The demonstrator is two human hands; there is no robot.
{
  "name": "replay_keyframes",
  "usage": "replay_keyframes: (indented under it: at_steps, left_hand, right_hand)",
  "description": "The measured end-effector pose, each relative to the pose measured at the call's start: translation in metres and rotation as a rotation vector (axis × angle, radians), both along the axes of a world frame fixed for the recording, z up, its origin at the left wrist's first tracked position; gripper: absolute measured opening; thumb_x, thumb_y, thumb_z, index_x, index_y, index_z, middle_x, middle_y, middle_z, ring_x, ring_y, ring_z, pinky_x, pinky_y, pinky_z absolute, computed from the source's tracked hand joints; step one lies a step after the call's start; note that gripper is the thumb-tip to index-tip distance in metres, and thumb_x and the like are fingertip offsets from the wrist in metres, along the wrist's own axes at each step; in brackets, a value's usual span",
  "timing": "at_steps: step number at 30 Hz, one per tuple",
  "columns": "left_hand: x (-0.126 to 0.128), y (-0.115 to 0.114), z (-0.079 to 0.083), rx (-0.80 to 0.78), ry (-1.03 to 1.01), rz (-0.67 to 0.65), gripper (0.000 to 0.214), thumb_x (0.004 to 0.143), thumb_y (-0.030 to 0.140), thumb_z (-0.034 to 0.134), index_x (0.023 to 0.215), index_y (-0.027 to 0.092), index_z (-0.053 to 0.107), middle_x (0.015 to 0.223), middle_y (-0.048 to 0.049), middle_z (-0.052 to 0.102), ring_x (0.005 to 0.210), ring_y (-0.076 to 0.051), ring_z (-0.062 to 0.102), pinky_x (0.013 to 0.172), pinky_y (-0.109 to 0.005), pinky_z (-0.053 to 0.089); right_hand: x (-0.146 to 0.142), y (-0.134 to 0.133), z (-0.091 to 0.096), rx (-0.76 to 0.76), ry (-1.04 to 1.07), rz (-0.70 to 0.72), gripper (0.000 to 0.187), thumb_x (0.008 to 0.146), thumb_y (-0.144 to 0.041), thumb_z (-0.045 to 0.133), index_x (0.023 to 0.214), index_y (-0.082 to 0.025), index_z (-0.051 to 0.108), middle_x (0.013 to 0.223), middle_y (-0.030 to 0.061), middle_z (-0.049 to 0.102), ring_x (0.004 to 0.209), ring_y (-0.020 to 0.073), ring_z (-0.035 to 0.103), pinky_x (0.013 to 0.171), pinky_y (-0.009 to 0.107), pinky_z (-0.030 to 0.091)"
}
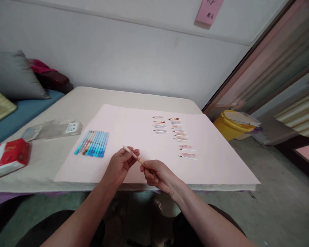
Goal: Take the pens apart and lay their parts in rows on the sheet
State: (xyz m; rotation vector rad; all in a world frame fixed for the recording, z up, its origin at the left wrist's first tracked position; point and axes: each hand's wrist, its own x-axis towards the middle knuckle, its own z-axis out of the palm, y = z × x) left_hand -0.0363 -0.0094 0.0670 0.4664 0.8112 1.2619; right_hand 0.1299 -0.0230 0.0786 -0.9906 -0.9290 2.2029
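A slim beige pen [134,155] is held between my two hands above the front of a pale pink sheet [134,120]. Its light tip points to the far left. The fingers of my left hand [122,161] pinch its front half. Wrapped round its rear end, my right hand [156,175] hides the end of the pen. Left of my hands lies a row of pens [94,143], mostly blue with a few beige and brown ones. Beyond and to the right, thin refills [187,158] and small printed pieces [159,122] lie in two columns.
A red and white packet [9,157] lies at the table's left edge, with a clear plastic bag [54,129] behind it. A yellow bin [229,125] stands on the floor at right. Grey cushion [14,75] on a blue seat at left; a wall runs behind the table.
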Motion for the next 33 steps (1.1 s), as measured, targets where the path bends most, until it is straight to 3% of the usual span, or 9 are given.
replay_keyframes:
  at_steps: [6,10,12,14,17,22,28,30,33]
  left_hand:
    - [-0.001,0.000,0.000,0.002,0.056,0.022,0.014,0.072,0.017,0.066,0.084,0.013,0.061,0.085,-0.0081,0.068,0.085,-0.016,0.062,0.079,-0.030,0.048]
    - [0.002,-0.002,0.001,0.041,0.006,-0.125,0.014,0.074,0.016,0.065,0.087,0.013,0.061,0.090,-0.0096,0.068,0.078,-0.015,0.062,0.072,-0.027,0.049]
    - [0.005,-0.004,0.003,0.072,-0.005,-0.212,0.015,0.075,0.017,0.064,0.090,0.012,0.061,0.093,-0.0113,0.068,0.069,-0.013,0.061,0.065,-0.027,0.048]
    - [0.007,-0.005,0.004,0.067,-0.023,-0.209,0.019,0.077,0.019,0.062,0.094,0.012,0.062,0.097,-0.0129,0.067,0.074,-0.015,0.063,0.068,-0.028,0.049]
    - [0.006,-0.004,0.004,0.029,-0.065,-0.120,0.022,0.078,0.022,0.061,0.098,0.012,0.063,0.101,-0.0130,0.067,0.096,-0.021,0.061,0.084,-0.033,0.046]
    - [0.004,-0.003,-0.001,0.033,0.003,-0.054,0.013,0.075,0.022,0.064,0.084,0.013,0.064,0.087,-0.0102,0.069,0.091,-0.020,0.062,0.085,-0.034,0.046]
    - [0.006,-0.003,-0.004,0.003,0.125,0.060,0.015,0.068,0.024,0.070,0.072,0.012,0.063,0.074,-0.0058,0.066,0.078,-0.016,0.062,0.075,-0.030,0.048]
    - [0.006,-0.003,-0.004,-0.017,0.132,0.069,0.016,0.066,0.025,0.072,0.069,0.012,0.062,0.071,-0.0049,0.065,0.074,-0.014,0.060,0.072,-0.028,0.048]
    - [0.006,-0.004,-0.002,-0.037,0.125,0.068,0.018,0.066,0.026,0.072,0.067,0.013,0.061,0.071,-0.0046,0.064,0.073,-0.014,0.060,0.070,-0.027,0.047]
  right_hand:
    - [-0.005,-0.002,0.002,0.213,-0.175,-0.080,0.021,0.080,-0.033,0.052,0.071,-0.014,0.055,0.040,-0.0061,0.043,0.032,0.0041,0.027,0.035,0.020,0.012]
    - [-0.006,-0.002,0.002,0.122,-0.060,-0.022,0.031,0.085,-0.042,0.043,0.078,-0.015,0.056,0.047,-0.0028,0.050,0.034,0.0060,0.036,0.035,0.020,0.020]
    - [-0.007,-0.003,0.002,0.076,-0.002,-0.011,0.034,0.086,-0.045,0.040,0.079,-0.015,0.055,0.045,-0.0042,0.047,0.033,0.0058,0.033,0.035,0.020,0.019]
    - [-0.007,-0.003,0.003,0.046,0.023,-0.015,0.031,0.085,-0.044,0.043,0.077,-0.016,0.053,0.041,-0.0079,0.038,0.031,0.0045,0.024,0.034,0.019,0.015]
    - [-0.008,-0.005,0.005,0.049,0.021,-0.026,0.027,0.084,-0.041,0.047,0.074,-0.017,0.051,0.039,-0.0108,0.028,0.032,0.0040,0.016,0.034,0.019,0.011]
    - [-0.011,-0.006,0.001,0.255,-0.187,-0.066,0.027,0.085,-0.040,0.046,0.070,-0.017,0.050,0.040,-0.0092,0.033,0.035,0.0047,0.020,0.036,0.020,0.013]
    - [-0.016,-0.008,-0.010,0.653,-0.610,-0.150,0.031,0.084,-0.039,0.046,0.061,-0.017,0.046,0.051,-0.0051,0.039,0.048,0.0065,0.033,0.044,0.020,0.023]
    - [-0.017,-0.007,-0.010,0.615,-0.609,-0.124,0.030,0.084,-0.039,0.044,0.064,-0.017,0.048,0.051,-0.0049,0.040,0.047,0.0069,0.034,0.044,0.021,0.023]
    - [-0.017,-0.005,-0.007,0.428,-0.504,-0.024,0.028,0.085,-0.039,0.040,0.071,-0.017,0.051,0.046,-0.0058,0.039,0.040,0.0068,0.029,0.041,0.021,0.021]
